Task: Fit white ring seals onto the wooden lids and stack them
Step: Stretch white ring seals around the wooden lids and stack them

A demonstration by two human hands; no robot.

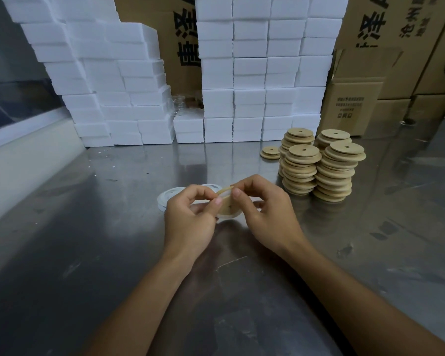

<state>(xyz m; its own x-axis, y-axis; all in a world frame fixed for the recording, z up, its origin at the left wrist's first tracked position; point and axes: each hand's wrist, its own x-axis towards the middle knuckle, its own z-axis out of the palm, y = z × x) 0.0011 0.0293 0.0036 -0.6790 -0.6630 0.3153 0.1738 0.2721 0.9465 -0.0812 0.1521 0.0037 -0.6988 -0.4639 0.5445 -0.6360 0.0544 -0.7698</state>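
Left hand (190, 214), right hand (265, 211) pinch wooden lid (228, 205) | cartons (352, 109): print illegible

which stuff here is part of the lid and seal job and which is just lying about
In the job:
- wooden lid held by left hand and right hand
- white ring seals on the table
- stacked lids

Lying about:
- white foam boxes
- cardboard cartons
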